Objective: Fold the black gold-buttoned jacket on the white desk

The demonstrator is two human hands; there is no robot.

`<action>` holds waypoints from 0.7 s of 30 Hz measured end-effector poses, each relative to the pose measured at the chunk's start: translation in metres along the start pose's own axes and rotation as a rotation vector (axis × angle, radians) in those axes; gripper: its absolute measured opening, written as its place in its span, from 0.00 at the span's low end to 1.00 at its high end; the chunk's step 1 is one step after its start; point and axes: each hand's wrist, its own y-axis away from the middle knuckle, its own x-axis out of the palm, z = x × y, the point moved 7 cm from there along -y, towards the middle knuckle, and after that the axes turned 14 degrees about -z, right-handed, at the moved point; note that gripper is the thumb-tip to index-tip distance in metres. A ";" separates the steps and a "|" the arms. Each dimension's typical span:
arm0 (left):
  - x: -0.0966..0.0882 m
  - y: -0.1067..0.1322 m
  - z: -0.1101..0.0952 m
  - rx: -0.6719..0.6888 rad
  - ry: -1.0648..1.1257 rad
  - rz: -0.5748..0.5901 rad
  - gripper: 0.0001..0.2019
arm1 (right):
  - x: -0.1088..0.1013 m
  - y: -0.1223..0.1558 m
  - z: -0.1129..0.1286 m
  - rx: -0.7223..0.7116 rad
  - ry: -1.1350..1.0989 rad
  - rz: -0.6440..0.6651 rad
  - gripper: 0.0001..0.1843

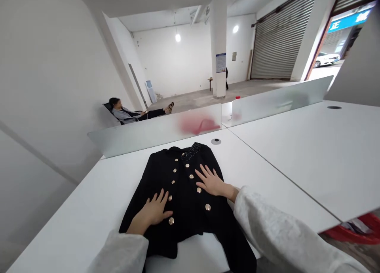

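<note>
A black jacket with two rows of gold buttons lies spread flat, front up, on the white desk. My left hand rests flat on the jacket's lower left part, fingers stretched out and apart. My right hand lies flat on the jacket's right side beside the buttons, fingers spread. Neither hand holds anything. Both of my arms wear light grey sleeves. One dark sleeve of the jacket hangs toward the desk's near edge at the lower right.
A frosted divider runs along the desk's far edge, with a reddish object blurred behind it. A second white desk adjoins on the right. A person reclines in a chair at the back left. A red object sits under the right desk.
</note>
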 end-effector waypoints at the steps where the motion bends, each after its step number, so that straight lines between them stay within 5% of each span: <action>1: 0.005 -0.002 0.000 0.007 0.002 -0.017 0.35 | 0.002 -0.002 -0.003 0.003 -0.001 -0.016 0.34; 10: 0.016 -0.054 -0.011 -0.069 0.008 -0.355 0.36 | 0.009 -0.067 -0.046 0.043 0.040 -0.014 0.33; 14: 0.017 -0.070 -0.014 -0.084 0.011 -0.515 0.34 | 0.006 -0.079 -0.054 0.036 0.010 -0.118 0.31; 21: 0.014 -0.071 -0.007 -0.066 0.050 -0.523 0.34 | -0.018 -0.071 -0.070 0.131 -0.376 -0.409 0.20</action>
